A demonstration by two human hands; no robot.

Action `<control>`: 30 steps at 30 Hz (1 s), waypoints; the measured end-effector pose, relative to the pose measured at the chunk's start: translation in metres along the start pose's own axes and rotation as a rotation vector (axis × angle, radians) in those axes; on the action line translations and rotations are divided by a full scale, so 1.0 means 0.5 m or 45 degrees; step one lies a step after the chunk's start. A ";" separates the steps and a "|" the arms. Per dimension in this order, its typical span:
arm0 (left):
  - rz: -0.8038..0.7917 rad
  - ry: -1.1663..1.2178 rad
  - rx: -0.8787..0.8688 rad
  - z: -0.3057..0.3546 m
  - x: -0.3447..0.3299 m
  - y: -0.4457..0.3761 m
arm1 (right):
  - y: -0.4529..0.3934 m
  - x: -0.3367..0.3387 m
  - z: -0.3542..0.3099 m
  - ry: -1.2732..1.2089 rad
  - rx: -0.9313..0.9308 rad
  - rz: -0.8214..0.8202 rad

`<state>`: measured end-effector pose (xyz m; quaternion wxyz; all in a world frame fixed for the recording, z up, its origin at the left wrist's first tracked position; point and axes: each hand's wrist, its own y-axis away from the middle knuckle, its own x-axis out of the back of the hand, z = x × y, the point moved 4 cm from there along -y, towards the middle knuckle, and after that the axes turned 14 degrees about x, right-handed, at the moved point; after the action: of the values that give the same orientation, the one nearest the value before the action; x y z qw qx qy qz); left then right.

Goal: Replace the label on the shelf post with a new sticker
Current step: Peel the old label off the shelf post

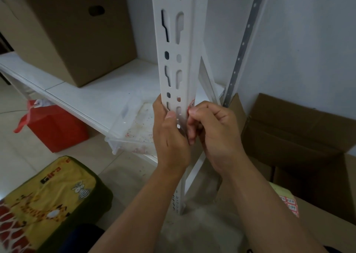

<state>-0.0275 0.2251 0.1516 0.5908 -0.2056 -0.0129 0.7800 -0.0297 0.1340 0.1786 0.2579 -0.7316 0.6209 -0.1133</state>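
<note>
You are looking down at a white slotted shelf post (174,64) that rises upright through the middle of the view. Your left hand (170,135) wraps around the post from its left side, thumb pressed flat on the front face. Your right hand (211,131) is at the post's right edge, fingers curled, with thumb and forefinger pinched on a small red-and-white label (191,104) stuck to that edge just above your fingertips. How much of the label clings to the metal cannot be told.

Behind the post, a white shelf (92,93) carries a large brown cardboard box (63,37). Below the shelf's front edge sits a clear plastic tub (133,125), speckled red inside, touching the floor. To its left stands a red bag (55,127). At lower left lies a yellow cushion (48,200) printed with cartoon animals. To your right, an open cardboard carton (300,129) rests against the wall, and a sheet of red-bordered stickers (290,204) lies on another box near your right forearm.
</note>
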 end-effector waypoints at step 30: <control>0.220 -0.872 -0.421 -0.046 0.001 0.027 | -0.006 0.009 -0.013 0.140 -0.003 -0.093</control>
<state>-0.0320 0.2162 0.1267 0.4435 -0.0261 -0.3174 0.8378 -0.0294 0.1282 0.1850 0.2180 -0.7468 0.6070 -0.1619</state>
